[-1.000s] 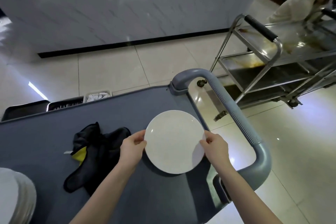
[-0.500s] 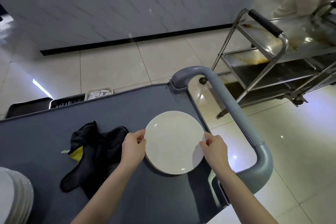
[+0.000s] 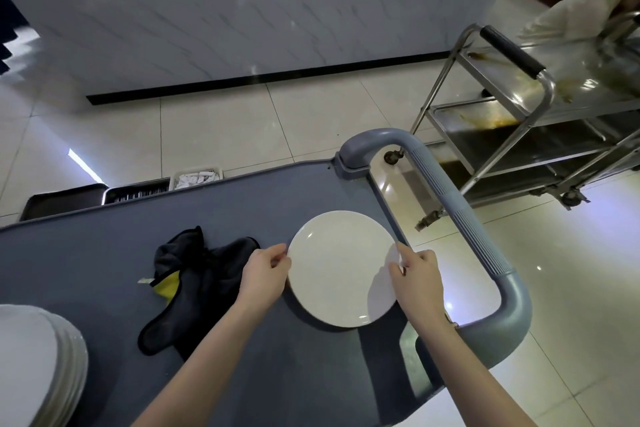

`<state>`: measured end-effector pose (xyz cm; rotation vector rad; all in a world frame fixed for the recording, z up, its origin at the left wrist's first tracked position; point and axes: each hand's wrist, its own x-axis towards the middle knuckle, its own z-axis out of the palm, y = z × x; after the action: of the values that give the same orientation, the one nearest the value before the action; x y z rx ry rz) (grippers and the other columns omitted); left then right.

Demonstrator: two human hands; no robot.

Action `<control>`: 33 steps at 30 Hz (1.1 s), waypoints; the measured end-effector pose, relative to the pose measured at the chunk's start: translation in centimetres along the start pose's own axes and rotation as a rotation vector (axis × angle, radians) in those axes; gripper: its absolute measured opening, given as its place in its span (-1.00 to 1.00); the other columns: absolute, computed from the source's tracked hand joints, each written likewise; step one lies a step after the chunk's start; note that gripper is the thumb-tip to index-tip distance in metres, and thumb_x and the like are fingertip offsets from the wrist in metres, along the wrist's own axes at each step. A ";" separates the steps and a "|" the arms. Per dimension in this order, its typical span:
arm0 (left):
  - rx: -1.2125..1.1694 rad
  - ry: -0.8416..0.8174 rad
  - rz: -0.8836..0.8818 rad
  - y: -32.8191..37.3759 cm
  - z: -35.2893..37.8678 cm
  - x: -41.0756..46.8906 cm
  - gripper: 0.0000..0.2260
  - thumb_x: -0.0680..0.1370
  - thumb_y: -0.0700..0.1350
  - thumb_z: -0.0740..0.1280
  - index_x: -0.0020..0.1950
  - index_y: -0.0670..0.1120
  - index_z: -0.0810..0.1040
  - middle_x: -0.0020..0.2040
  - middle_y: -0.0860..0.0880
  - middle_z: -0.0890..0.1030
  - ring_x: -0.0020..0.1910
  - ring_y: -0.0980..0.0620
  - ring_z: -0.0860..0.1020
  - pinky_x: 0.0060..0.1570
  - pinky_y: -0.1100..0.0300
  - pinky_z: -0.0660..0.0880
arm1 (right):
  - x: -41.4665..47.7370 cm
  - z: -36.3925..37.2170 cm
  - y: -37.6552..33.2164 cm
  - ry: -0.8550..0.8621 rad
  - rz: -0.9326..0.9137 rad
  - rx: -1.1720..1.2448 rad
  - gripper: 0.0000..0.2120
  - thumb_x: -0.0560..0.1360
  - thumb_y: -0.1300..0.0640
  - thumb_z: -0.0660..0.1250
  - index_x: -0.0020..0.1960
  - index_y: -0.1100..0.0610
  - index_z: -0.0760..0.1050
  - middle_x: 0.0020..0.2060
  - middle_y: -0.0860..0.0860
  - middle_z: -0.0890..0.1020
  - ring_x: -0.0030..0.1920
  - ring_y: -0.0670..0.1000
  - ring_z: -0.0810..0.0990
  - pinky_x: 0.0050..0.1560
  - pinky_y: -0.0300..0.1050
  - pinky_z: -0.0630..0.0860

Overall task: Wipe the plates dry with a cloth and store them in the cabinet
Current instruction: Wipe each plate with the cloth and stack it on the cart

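Grey cart point(image 3: 104, 270): L hand point(image 3: 265, 276) & R hand point(image 3: 417, 279) pinch white plate point(image 3: 341, 267) rim; plate stack point(image 3: 41, 364) cut off btm-left.

Loads of bare room on the grey cart top point(image 3: 104, 253) beyond the plate point(image 3: 341, 267) and out toward the far left, easy to pass a hand there. Right side's tight though: the cart's loop handle point(image 3: 460, 218) runs just beside the plate. On the left the bunched black cloth point(image 3: 204, 274) is in the way, and the stack of plates point(image 3: 41, 364) fills the near-left corner. The steel trolley point(image 3: 554, 135) stands well apart.
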<state>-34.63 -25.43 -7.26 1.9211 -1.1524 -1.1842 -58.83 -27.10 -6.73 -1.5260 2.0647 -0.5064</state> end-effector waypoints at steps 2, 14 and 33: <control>-0.044 0.030 -0.003 -0.4 -1.3 -0.5 -0.82 0.58 -0.19 0.28 -0.06 0.12 0.49 -0.17 0.09 0.50 -0.19 0.11 0.45 -0.11 0.20 0.45 | -0.9 0.3 -1.4 0.055 -0.067 0.017 -0.65 0.57 0.12 0.27 0.35 0.00 0.45 0.03 -0.03 0.37 -0.02 -0.02 0.49 -0.04 -0.21 0.44; -0.241 0.380 0.035 -6.9 -16.5 -7.8 -0.75 0.56 -0.31 0.31 -0.09 0.02 0.67 -0.22 0.02 0.71 -0.23 0.11 0.66 -0.06 0.16 0.56 | -8.6 9.2 -16.5 -0.391 -0.654 0.080 -0.78 0.49 0.16 0.36 0.10 -0.01 0.61 -0.08 -0.09 0.54 -0.14 -0.15 0.52 -0.04 -0.41 0.38; 0.227 0.784 -0.114 -20.1 -30.7 -17.9 -0.71 0.48 -0.28 0.38 0.17 -0.07 0.64 0.11 -0.04 0.56 0.13 -0.06 0.49 0.20 0.12 0.38 | -19.7 21.6 -28.8 -0.644 -0.826 -0.143 -0.62 0.50 0.08 0.36 0.30 0.04 0.48 -0.01 -0.02 0.49 -0.03 -0.05 0.52 0.09 -0.22 0.41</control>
<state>-3.67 0.94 -3.83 2.3217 -0.7633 -0.2655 -19.30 -16.63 -3.67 -2.2364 0.9575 -0.1008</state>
